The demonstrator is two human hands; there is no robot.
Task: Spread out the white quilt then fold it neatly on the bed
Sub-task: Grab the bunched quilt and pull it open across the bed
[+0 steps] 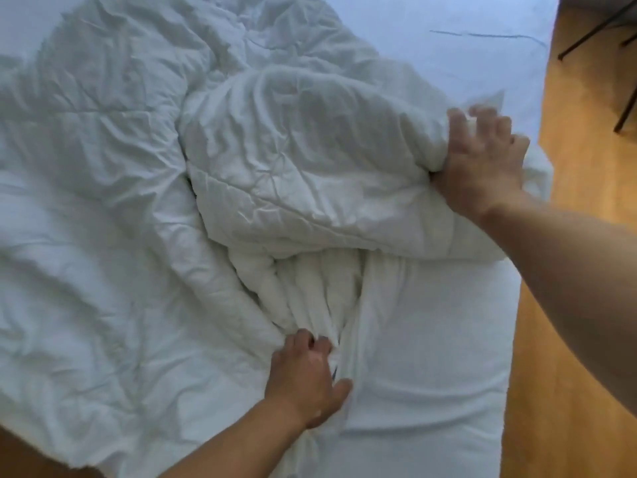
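Left hand: fingers curled tight round bunched folds of the white quilt, near centre.
Right hand: clamped on a folded-back quilt flap.
Quilt: crumpled across the bed.

Left hand gripping, fingers curled; right hand gripping, arm outstretched.

A warm, honey-coloured wooden floor runs along the right side of the bed, and a patch of darker brown shows at the lower left corner. At the far right, thin dark furniture legs slant across the boards, though whatever they carry is cut off from sight. The light is soft and even, turning cooler and bluish toward the left.
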